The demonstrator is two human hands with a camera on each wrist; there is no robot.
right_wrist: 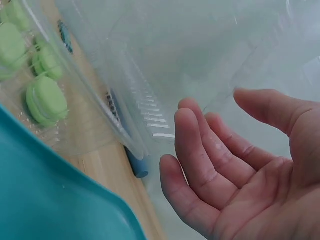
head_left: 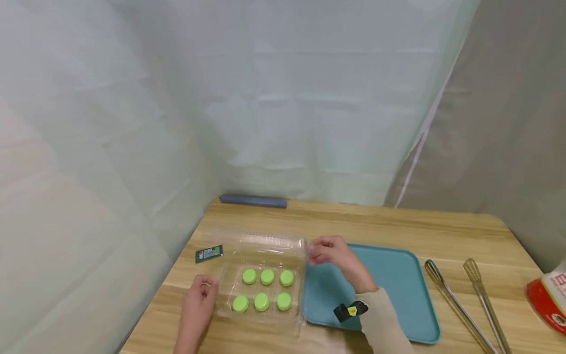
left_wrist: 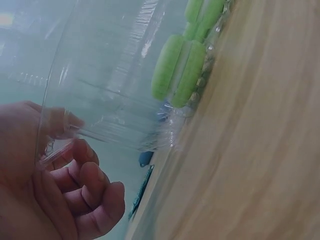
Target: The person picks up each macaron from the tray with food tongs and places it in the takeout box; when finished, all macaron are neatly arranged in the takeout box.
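Several green macarons [head_left: 267, 277] sit in two rows inside a clear plastic box [head_left: 295, 293] at the table's left. At the box's left side, my left hand [head_left: 199, 299] pinches the clear plastic edge. The left wrist view shows the thumb behind the plastic [left_wrist: 107, 90] and the other fingers curled in front. Over the tray's left edge, my right hand [head_left: 333, 255] reaches to the box's far right corner. Its fingers [right_wrist: 197, 160] are loosely bent and the thumb stands apart from them, with the clear lid [right_wrist: 145, 100] just behind.
A blue tray [head_left: 393, 280] lies right of the box. Beyond it are metal tongs [head_left: 457, 300] and another slotted metal utensil [head_left: 482, 290]. A red-and-white container [head_left: 550, 297] stands far right. A green sachet [head_left: 209, 253] and a blue stick-like box [head_left: 254, 201] lie behind.
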